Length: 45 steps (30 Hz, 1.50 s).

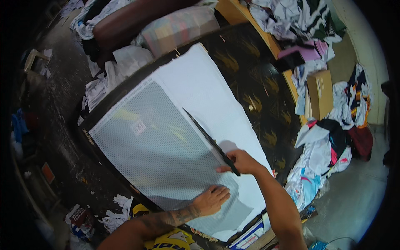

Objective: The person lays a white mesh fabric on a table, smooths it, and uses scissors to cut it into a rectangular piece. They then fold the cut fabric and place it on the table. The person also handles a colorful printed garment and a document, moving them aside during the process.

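Observation:
A large grey sheet (137, 141) with a fine dotted pattern and a few faint yellow marks lies over a bigger white sheet (196, 79), whether paper or cloth I cannot tell. Flat on the grey sheet near its lower edge rests my left hand (211, 200), fingers spread a little. My right hand (241, 162) grips the handle end of long dark scissors (208, 139). Their thin blades point up and left, along the edge where grey meets white. The blades look closed, and part of the handles is hidden by my fingers.
Beneath the sheets is a dark table (266, 100) with a gold leaf-like print. Piled fabric (312, 158) and a cardboard box (321, 93) line the right side, near a pink bottle (304, 49) and a dark phone (289, 61). A stuffed bag (179, 29) sits beyond the far edge.

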Each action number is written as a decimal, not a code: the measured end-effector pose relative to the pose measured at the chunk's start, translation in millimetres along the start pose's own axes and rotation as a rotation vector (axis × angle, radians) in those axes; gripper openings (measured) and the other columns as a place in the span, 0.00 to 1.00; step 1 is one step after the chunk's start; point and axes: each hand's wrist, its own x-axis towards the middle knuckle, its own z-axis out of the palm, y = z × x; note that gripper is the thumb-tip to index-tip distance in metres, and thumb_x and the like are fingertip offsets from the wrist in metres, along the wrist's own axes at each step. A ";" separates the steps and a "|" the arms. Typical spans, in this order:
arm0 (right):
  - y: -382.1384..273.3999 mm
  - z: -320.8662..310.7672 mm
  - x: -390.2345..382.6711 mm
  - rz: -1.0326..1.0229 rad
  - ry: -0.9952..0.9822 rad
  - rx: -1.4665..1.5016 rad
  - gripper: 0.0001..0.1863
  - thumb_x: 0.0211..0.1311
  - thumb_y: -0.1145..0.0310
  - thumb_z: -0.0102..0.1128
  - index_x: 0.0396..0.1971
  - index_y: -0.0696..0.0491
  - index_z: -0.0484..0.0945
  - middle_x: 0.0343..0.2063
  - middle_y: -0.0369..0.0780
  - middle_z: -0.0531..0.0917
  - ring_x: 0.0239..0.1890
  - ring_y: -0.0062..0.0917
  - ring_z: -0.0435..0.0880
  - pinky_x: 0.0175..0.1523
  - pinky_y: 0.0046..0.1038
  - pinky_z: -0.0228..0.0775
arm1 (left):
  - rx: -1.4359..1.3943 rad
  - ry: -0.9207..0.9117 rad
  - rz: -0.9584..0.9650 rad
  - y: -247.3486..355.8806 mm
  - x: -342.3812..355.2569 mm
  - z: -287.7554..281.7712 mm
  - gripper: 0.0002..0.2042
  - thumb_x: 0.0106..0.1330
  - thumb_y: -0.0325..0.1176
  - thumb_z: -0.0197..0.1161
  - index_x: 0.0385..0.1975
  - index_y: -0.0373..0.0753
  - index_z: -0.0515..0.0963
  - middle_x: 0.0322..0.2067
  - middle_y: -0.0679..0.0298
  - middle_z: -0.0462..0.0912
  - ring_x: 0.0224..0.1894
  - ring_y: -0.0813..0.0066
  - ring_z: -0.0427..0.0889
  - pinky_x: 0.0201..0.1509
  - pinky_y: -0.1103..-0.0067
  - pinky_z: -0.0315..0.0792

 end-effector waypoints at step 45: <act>185.1 484.0 -287.5 0.833 1.266 0.774 0.25 0.61 0.56 0.84 0.27 0.58 0.75 0.19 0.35 0.70 0.25 0.21 0.65 0.30 0.33 0.60 | 0.441 -0.004 -0.096 -22.5 181.8 21.1 0.61 0.54 0.72 0.75 0.79 0.30 0.61 0.76 0.37 0.64 0.83 0.48 0.59 0.83 0.36 0.31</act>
